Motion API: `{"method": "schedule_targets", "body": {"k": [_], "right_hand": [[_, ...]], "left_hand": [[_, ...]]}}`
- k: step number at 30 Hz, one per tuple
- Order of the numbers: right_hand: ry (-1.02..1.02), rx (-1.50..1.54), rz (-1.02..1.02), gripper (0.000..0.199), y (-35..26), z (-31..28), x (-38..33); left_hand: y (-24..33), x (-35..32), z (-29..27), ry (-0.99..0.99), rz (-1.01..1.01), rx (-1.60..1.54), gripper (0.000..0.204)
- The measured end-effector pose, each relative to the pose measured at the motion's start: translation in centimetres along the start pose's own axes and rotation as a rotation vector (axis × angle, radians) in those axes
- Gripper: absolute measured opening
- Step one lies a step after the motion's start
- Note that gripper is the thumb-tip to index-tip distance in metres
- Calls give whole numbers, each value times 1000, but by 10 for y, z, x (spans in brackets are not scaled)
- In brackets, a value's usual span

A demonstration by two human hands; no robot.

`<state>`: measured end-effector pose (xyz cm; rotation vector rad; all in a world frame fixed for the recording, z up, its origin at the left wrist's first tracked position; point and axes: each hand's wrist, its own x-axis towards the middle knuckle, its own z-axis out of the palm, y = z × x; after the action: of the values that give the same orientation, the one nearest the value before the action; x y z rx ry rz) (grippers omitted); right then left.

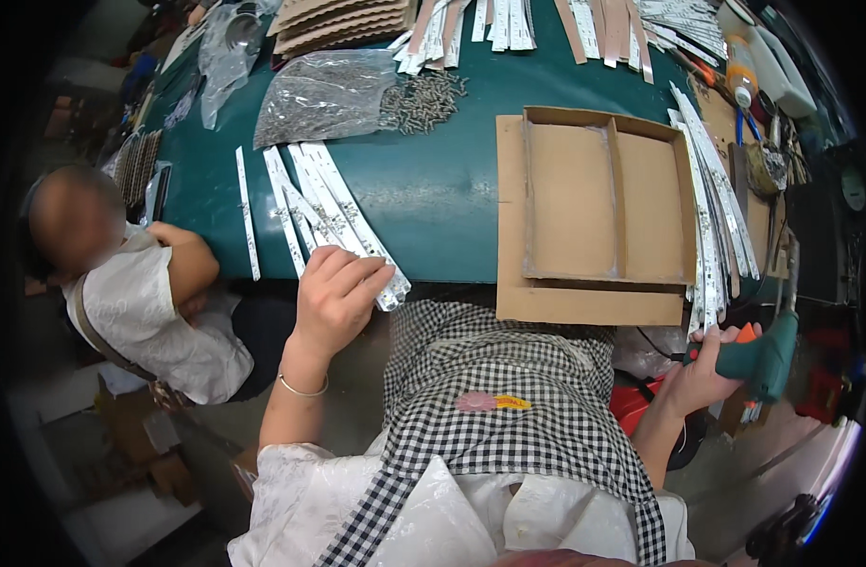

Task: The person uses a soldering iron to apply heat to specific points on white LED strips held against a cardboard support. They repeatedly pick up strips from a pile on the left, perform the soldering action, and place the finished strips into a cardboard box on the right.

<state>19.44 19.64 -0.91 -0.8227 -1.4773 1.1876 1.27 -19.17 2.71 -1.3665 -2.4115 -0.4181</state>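
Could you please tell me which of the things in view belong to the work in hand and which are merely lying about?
In hand:
- left hand on the white strips
- right hand gripping the green power screwdriver
- cardboard tray

Lying about:
- bag of screws
- loose screws
- plastic bottle

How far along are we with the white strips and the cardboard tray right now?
Done: nothing shows in the shallow brown cardboard tray; both compartments look bare. In hand: the left hand rests on the near ends of the long white strips at the table edge; the right hand grips a green electric screwdriver. Left: more strips lie beside the tray, and loose small metal screws wait.
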Motion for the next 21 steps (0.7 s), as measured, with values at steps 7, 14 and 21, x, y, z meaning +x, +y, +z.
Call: {"method": "schedule_targets", "body": {"k": [7, 14, 21], "right_hand": [[-189, 157, -5, 62, -40, -4, -30], [-507, 50, 202, 67, -28, -24, -56], [-855, 8, 98, 71, 13, -41, -66]], "left_hand": [[3, 9, -14, -236, -120, -101, 35], [-13, 73, -13, -257, -77, -150, 23], [-88, 163, 91, -110, -118, 103, 12]]}}
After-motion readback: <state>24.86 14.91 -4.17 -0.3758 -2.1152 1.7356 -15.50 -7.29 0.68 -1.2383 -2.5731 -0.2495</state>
